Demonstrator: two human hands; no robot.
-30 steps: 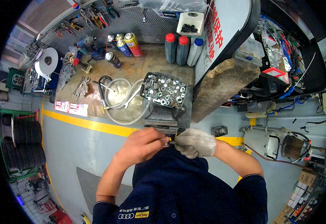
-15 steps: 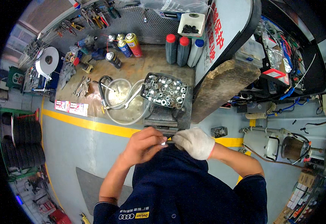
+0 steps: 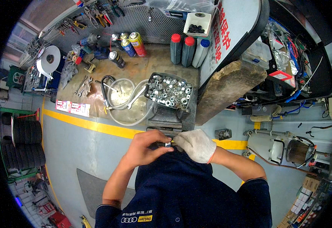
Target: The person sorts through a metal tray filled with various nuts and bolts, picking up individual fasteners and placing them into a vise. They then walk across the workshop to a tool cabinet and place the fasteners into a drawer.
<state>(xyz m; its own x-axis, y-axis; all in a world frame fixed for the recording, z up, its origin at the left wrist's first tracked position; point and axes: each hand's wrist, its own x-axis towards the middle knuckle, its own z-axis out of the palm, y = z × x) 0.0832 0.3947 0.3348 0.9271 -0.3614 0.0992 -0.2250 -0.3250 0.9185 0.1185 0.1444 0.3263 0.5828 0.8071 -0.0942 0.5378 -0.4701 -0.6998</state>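
Just in front of my chest, below the vise, my two hands work close together. My bare left hand pinches a small silver nut between thumb and fingers. Beside it, my right hand wears a whitish glove, its fingers closed near the nut; what they hold, if anything, is hidden. On top of the vise sits a black tray heaped with metal nuts of mixed sizes.
Left of the tray lie a coiled clear hose and a wrench. Spray cans and capped bottles stand at the back of the bench. A wooden block leans at right; a small bin sits below.
My left fingers have spread a little around the nut, which shows more now. My gloved right hand has shifted slightly left.
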